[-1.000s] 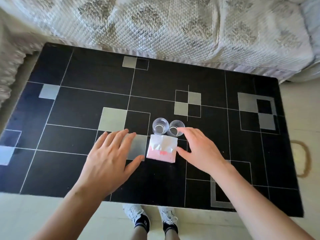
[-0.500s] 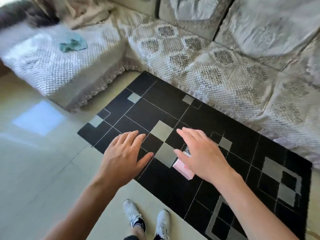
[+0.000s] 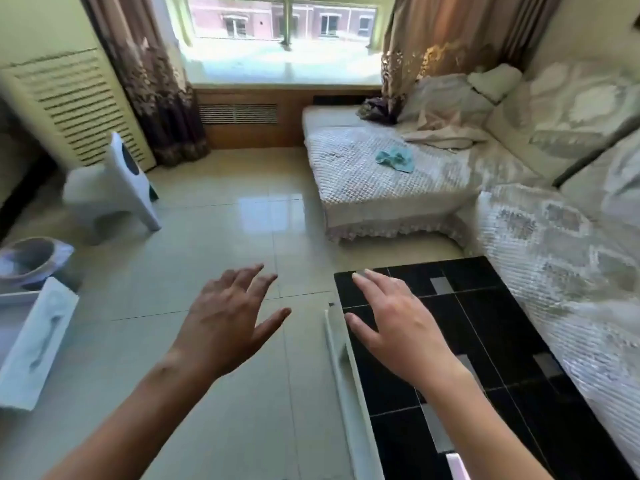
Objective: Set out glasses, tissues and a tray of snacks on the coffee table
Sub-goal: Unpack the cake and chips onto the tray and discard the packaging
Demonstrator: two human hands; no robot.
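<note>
1. At the far left edge, a pale tray-like white piece [image 3: 33, 344] leans beside a grey bin [image 3: 29, 261] lined with a bag.
2. Behind them, a white stool [image 3: 114, 188] stands on the glossy tiled floor [image 3: 214, 230], in front of a slatted white unit [image 3: 72, 105].
3. The left hand [image 3: 225, 323] hovers over the floor, palm down, its fingers [image 3: 249, 275] spread and holding nothing.
4. The right hand [image 3: 398, 327] hovers over the near-left corner of the worktop [image 3: 502, 323], a black top with grey squares; its fingers [image 3: 367, 282] are loosely spread and grip nothing.
5. Of the task's things, only a pink-and-white sliver [image 3: 457, 467] shows at the bottom edge on the worktop, likely the tissue pack; too little is visible to be sure. No glasses or snack tray can be made out.
6. To the right, a sofa [image 3: 554, 244] with a quilted cover runs along the worktop, and a small teal cloth [image 3: 396, 159] lies on its far section under the window [image 3: 280, 36].
</note>
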